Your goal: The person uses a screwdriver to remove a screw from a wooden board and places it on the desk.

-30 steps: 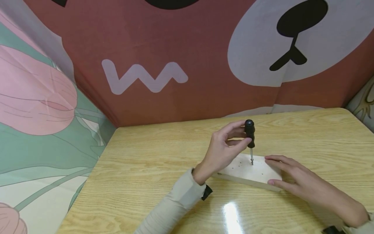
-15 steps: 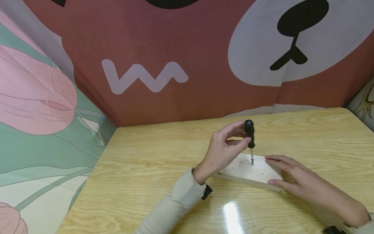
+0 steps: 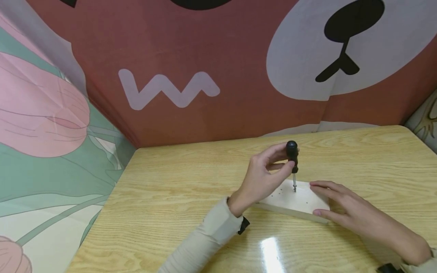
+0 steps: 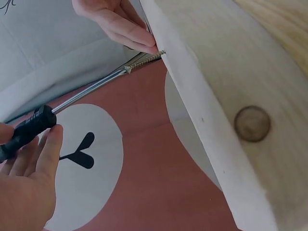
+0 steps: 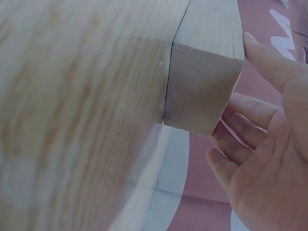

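My left hand (image 3: 261,176) grips the black handle of a screwdriver (image 3: 292,153), thumb and fingers around it. The screwdriver stands almost upright. At its tip is a brass-coloured screw (image 4: 144,62), its point at a pale wooden block (image 3: 297,201) and much of its thread exposed. My right hand (image 3: 355,208) holds the block's right end, thumb by the near top edge and fingers toward the far edge. The block's end grain shows beside the fingers in the right wrist view. Several small holes dot its top, and a round knot (image 4: 252,123) marks its side.
The block lies on a wood-grain table (image 3: 170,189). A red cloth (image 3: 205,45) with a cartoon animal print hangs behind the table. Another hanging (image 3: 44,113), with pink flowers and green leaves, is at the left.
My left hand has turned slightly around the screwdriver handle and shifted a little to the right, the handle tilting a touch. The block and my right hand hold their places.
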Available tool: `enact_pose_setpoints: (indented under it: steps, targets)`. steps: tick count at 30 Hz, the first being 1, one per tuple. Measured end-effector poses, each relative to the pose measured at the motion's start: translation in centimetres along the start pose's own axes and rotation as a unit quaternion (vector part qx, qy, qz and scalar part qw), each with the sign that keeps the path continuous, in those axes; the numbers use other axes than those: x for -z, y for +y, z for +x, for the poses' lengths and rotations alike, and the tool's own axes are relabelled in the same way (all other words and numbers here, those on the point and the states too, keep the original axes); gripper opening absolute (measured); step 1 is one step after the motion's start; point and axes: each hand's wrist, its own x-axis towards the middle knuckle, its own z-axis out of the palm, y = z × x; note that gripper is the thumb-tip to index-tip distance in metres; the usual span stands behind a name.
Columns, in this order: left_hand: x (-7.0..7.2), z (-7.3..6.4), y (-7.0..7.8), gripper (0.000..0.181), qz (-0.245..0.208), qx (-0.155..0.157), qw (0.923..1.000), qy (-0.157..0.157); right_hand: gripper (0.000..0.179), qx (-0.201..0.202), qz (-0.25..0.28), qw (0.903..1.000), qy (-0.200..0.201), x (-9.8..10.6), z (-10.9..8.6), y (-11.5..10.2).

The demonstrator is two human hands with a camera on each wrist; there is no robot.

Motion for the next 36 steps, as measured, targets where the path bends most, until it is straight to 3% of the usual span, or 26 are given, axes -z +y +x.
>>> enact_pose_setpoints:
  steps: [4,15,22,36]
  targets:
    - [0.17,-0.01,0.01,0.041,0.014,-0.006,0.9998,-0.014,0.064,-0.002,0.001,1.0000,-0.004,0.05,0.02,-0.05]
    - [0.00,0.16,-0.06,0.040,0.041,-0.027,0.9987,0.015,0.065,-0.018,0.014,0.9996,-0.019,0.16,0.15,-0.12]
    - [0.17,0.31,-0.01,0.041,0.057,-0.041,0.9975,0.005,0.064,-0.012,0.014,0.9997,-0.013,0.16,0.10,-0.02]
    - [0.24,0.41,0.43,0.041,0.026,-0.002,0.9997,0.000,0.063,-0.006,0.016,0.9998,-0.008,0.19,0.05,-0.04]
